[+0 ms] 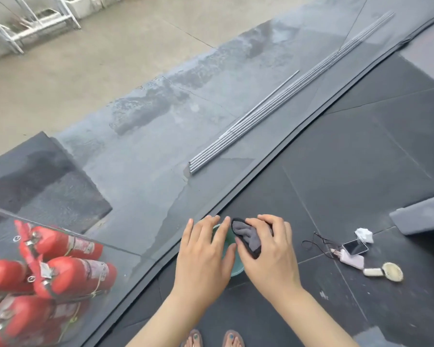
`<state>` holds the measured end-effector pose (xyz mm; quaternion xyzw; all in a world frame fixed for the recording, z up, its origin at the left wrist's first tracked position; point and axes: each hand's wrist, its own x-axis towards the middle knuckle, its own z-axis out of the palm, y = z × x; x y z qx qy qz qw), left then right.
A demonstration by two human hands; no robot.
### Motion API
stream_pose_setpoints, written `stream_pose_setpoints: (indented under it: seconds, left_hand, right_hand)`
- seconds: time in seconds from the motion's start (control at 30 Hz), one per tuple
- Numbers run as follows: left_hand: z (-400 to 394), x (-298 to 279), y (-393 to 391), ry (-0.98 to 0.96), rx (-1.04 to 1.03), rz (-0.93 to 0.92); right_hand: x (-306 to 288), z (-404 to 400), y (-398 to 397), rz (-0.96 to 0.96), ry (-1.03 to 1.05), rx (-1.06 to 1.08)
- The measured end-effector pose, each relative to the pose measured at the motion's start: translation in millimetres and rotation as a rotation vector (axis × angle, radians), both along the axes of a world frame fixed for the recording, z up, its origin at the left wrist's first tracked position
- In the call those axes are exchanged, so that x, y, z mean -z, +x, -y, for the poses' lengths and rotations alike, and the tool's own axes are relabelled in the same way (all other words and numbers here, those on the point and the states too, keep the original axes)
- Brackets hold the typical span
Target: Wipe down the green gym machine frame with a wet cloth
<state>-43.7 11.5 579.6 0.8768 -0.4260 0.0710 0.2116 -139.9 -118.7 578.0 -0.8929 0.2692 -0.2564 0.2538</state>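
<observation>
Flooring of dark mats (361, 151) fills the scene, bordered at ten o'clock by wet concrete (140, 146). Red fire extinguishers (68, 269) are stacked at eight o'clock, and metal rods (261, 121) are laid toward one o'clock. A phone (355, 247) and small oddments lie at three o'clock. At centre, a green bowl (236, 270) is covered by both hands. The left hand (203, 254) is spread flat with straight fingers, nothing gripped. The right hand (268, 249) is curled round a grey cloth (248, 237), bunched just over the bowl. Wetting or wringing appears to be the step in hand. The green machine frame is not seen, so it must next be found and approached with the damp cloth.
</observation>
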Motion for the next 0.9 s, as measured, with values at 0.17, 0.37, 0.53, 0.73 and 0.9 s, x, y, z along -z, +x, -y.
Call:
stream_pose_setpoints:
  seconds: [0.17, 0.37, 0.53, 0.73, 0.9]
  left_hand:
    - [6.4, 100.9, 10.2, 0.046, 0.03, -0.036]
    - [1.5, 243.2, 14.1, 0.103, 0.036, -0.119]
    - [-3.1, 353.7, 22.7, 0.143, 0.043, -0.168]
    - [6.9, 446.7, 40.5, 0.169, 0.067, -0.147]
    - [16.5, 509.6, 49.4, 0.207, 0.073, -0.143]
  right_hand:
    - [112.8, 1.5, 8.3, -0.064, 0.055, 0.018]
    - [247.3, -3.4, 10.3, -0.176, 0.08, 0.02]
    - [347.2, -5.0, 14.3, -0.254, 0.124, 0.002]
    - [441.7, 13.0, 36.9, -0.355, 0.115, -0.003]
    - [502.2, 13.3, 56.5, -0.482, 0.155, 0.034]
